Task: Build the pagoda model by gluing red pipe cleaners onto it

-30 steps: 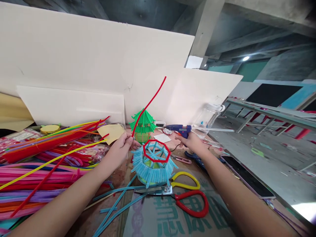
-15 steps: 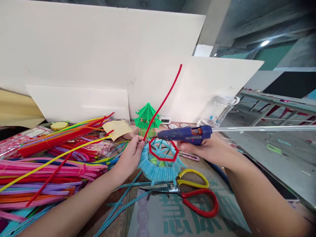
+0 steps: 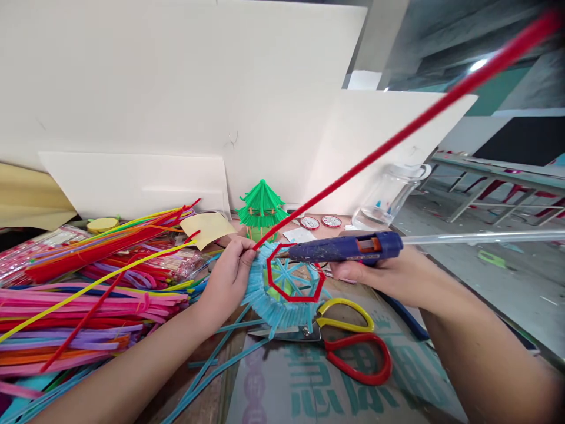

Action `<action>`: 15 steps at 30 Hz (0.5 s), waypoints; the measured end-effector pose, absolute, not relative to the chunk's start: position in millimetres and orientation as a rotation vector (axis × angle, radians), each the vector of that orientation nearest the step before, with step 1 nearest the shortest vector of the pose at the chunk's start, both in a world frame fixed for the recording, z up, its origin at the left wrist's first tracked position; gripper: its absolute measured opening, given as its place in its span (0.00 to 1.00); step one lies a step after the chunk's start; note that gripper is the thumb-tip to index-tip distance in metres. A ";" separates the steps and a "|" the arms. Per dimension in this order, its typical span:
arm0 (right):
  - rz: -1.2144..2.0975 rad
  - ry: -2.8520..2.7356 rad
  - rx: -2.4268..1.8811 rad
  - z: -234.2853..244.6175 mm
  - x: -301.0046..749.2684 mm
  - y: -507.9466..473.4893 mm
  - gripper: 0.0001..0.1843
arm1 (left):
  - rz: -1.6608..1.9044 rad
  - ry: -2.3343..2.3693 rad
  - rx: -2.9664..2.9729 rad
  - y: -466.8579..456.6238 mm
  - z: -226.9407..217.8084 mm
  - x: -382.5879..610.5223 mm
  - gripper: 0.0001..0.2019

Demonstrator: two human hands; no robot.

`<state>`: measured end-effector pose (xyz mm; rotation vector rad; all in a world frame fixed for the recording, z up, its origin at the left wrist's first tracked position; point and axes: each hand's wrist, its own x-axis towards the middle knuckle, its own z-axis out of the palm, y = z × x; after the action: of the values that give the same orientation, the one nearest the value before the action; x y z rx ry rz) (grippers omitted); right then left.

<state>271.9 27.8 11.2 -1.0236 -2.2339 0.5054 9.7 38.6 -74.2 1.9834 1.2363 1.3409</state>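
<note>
White boards [image 3: 154, 76]: standing upright behind everything, one bearing a thin scribble.
Desk [image 3: 212, 406]: brown, with blue stems strewn across it.
Printed sheet [image 3: 273, 406]: lying at the front; large green Chinese characters, partly covered and cut off, not fully readable; purple emblem down its left side.
Pipe-cleaner bundles [image 3: 70, 312]: heaped at left, mostly pink, red, purple and orange.
Glue gun [image 3: 344, 250]: dark blue, nozzle near the left fingers; lettering on its body too small to read.
Blue model [image 3: 282, 318]: on the desk between the hands, a red octagon [image 3: 295, 298] on top.
Scissors [image 3: 332, 348]: just in front, one yellow handle, one red.
Right hand [image 3: 388, 277]: wrapped around the glue gun.
Left hand [image 3: 232, 277]: pinching a red pipe cleaner [image 3: 348, 175] that slants up rightward.
Round badges [image 3: 309, 223]: two behind the gun, print illegible.
</note>
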 end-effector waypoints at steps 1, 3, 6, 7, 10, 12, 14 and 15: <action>0.480 -2.233 -1.017 11.2 271.3 27.5 0.16 | 1.343 1.245 1.981 39.0 -74.7 9.3 0.10; 0.455 -2.241 -1.014 10.7 269.9 26.3 0.14 | 1.349 1.254 1.984 39.1 -75.3 8.9 0.10; 0.459 -2.272 -1.004 9.9 267.4 23.8 0.15 | 1.355 1.247 2.001 37.6 -74.9 9.6 0.09; 0.452 -2.280 -0.995 9.8 266.8 23.1 0.15 | 1.355 1.241 2.006 36.9 -74.5 10.1 0.09; 0.407 -2.274 -1.005 10.1 266.6 22.4 0.14 | 1.356 1.214 2.023 35.4 -73.2 11.9 0.09; 0.396 -2.274 -1.014 10.7 267.7 22.9 0.12 | 1.355 1.198 2.028 35.1 -72.6 12.8 0.09; 0.388 -2.281 -0.995 11.3 268.9 23.7 0.13 | 1.355 1.194 2.026 35.3 -72.3 13.0 0.09; 0.387 -2.289 -0.982 11.5 269.4 24.1 0.13 | 1.354 1.196 2.025 35.4 -72.2 13.0 0.08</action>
<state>269.4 24.1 11.5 -0.9822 -2.2894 0.3866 13.0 35.4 -72.2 2.0245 1.1957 1.3539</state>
